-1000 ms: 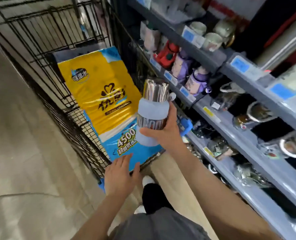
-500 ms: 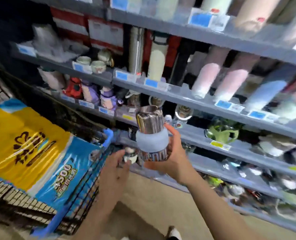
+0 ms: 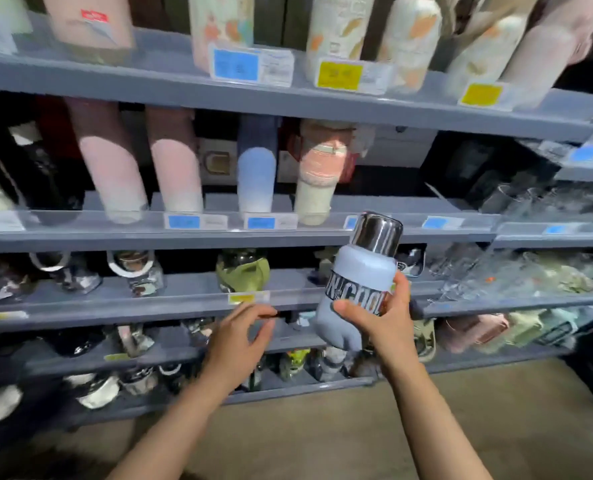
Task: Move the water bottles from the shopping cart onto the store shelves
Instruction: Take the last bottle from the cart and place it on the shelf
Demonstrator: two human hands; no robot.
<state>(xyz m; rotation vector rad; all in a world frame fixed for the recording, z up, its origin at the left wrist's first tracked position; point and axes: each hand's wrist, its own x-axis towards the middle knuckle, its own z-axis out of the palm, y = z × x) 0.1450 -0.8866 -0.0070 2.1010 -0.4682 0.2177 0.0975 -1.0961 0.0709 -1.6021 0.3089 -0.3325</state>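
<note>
My right hand (image 3: 381,320) grips a pale blue water bottle (image 3: 359,275) with a shiny chrome cap and a dark lettered band. The bottle leans slightly right, in front of the grey store shelves (image 3: 149,237), level with the third shelf from the top. My left hand (image 3: 238,337) floats to the bottle's left, fingers loosely spread and holding nothing, close to a lower shelf edge. The shopping cart is out of view.
Tall pink, blue and cream bottles (image 3: 257,178) stand on the second shelf. Glass jars and cups (image 3: 243,271) fill the lower shelves, with clear glassware (image 3: 530,271) at the right. Price tags (image 3: 250,65) line the shelf edges. Tan floor (image 3: 323,427) lies below.
The view has swung right from the cart to face the shelves. My right hand has carried the bottle up and to the right. My left hand left the cart's rim and rose toward the shelves.
</note>
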